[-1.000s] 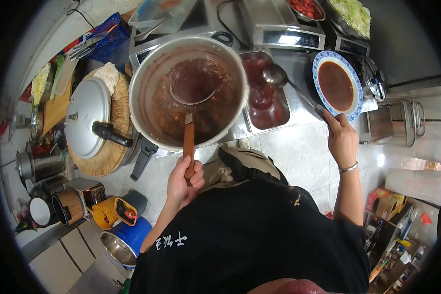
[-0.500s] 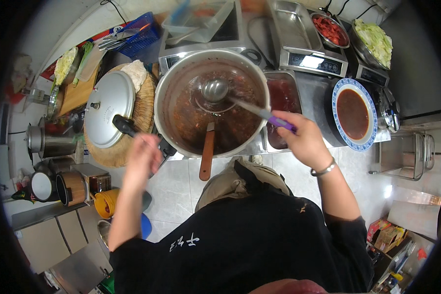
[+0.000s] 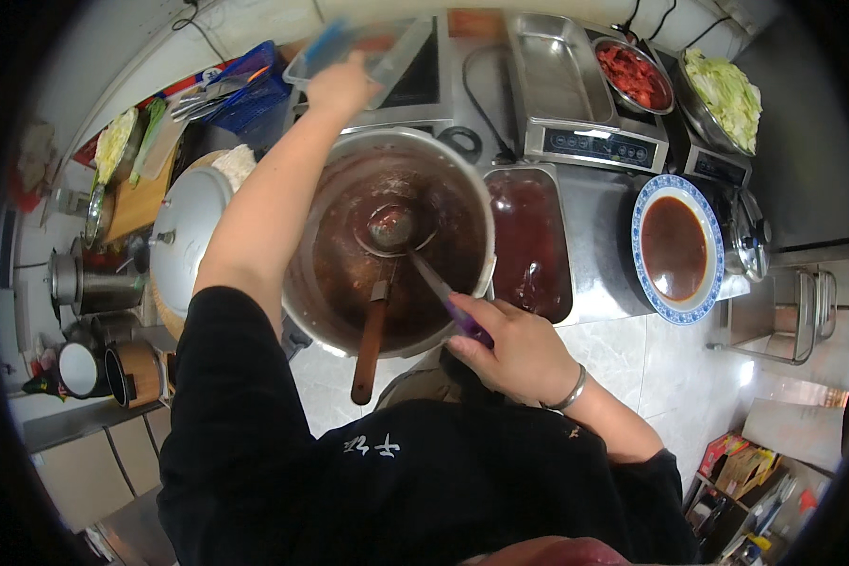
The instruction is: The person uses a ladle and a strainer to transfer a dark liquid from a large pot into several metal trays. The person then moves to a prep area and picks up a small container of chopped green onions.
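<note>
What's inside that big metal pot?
The pot holds dark liquid, part of a wooden-handled strainer, and the bowl of a ladle gripped by the right hand. The liquid hides the bottom and anything sunk there.

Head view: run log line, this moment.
left hand: at clear plastic tub, contact unclear | right hand: grips purple-handled metal ladle | ladle: bowl in large round silver pot, at round wooden-handled strainer

Two hands are in view, one left hand and one right hand, with one large pot, one ladle and one wooden-handled scoop. Around them are two metal trays, one blue-rimmed dish, two bowls at the upper right, one plastic tub and one blue basket. Metal utensils by the basket number at least two, though their overlap makes an exact count uncertain.
</note>
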Demonstrator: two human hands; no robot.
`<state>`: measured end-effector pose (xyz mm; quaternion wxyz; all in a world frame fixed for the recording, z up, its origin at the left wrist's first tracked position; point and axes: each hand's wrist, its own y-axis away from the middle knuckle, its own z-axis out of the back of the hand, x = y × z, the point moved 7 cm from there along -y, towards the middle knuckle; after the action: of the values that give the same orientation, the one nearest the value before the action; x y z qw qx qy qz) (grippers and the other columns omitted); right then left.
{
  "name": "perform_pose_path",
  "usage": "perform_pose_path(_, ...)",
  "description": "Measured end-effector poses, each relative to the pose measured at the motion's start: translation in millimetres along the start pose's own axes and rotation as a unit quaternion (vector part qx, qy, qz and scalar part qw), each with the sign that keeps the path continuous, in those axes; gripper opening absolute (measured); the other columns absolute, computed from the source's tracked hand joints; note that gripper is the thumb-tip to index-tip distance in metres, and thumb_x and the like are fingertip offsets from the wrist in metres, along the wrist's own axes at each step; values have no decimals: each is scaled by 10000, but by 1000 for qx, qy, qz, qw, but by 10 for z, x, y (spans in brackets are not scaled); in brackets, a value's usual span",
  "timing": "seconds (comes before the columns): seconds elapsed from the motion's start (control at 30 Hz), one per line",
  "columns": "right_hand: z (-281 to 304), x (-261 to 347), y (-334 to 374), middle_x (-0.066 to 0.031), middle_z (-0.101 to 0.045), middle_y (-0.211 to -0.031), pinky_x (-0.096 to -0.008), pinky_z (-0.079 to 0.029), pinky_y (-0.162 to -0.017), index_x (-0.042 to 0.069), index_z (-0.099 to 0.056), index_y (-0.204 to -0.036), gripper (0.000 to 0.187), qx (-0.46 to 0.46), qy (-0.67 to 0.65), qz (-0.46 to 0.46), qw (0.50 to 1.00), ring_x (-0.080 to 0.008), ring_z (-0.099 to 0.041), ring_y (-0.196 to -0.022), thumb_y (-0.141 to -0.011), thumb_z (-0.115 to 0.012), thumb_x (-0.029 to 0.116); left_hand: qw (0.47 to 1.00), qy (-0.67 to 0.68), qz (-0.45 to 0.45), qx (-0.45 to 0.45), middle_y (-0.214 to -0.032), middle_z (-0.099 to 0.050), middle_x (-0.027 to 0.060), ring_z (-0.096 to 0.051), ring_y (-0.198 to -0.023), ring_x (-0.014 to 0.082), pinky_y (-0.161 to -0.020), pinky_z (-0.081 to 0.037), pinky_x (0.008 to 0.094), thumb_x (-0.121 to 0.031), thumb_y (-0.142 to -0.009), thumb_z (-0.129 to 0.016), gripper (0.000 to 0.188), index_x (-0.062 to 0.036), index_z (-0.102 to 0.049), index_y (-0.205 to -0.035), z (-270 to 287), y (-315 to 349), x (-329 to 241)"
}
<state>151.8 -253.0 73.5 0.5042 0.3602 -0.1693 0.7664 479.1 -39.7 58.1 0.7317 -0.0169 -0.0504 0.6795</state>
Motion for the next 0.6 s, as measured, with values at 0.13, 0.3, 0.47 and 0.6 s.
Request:
perform_pose_path(0.13, 280, -282, 109, -144, -667, -986, -312, -522, -720, 80, -497, -1386, 528, -37, -87, -31, 995, -244, -653, -798, -896, -670, 174, 998, -62, 4, 20, -1048, -704, 138, -677, -978, 328, -812, -538, 448, -373, -859, -659, 360, -141, -644, -1133, -186, -329, 193)
perform_pose_path(0.3, 529, -891, 443, -62, -639, -905, -251, -485, -711, 40, -507, -1382, 491, -56, -164, -172, 970, -122, -563, -750, -906, -624, 48, 994, -94, 55, 26, -1116, -689, 141, -658, -1050, 316, -845, -533, 460, -350, -882, -630, 369, -182, -630, -1211, -341, -688, 988)
perform_pose_path(0.47, 583, -1482, 674, -82, -650, -886, -259, -491, -678, 33, -553, -1331, 429, -124, -117, -228, 959, -135, -576, -705, -910, -629, 69, 986, -53, 155, 43, -1246, -631, 175, -609, -1145, 341, -932, -498, 455, -329, -895, -638, 624, -238, -394, -1462, -503, -998, 1777)
perform_pose_path(0.6, 481, -2150, 768, -158, -667, -912, -325, -508, -660, 44, -603, -1258, 374, -157, 22, -310, 938, -237, -636, -704, -901, -652, 143, 994, -32, 101, 15, -1270, -612, 208, -601, -1154, 363, -963, -477, 444, -314, -826, -724, 845, -154, -273, -1523, -558, -1062, 1956)
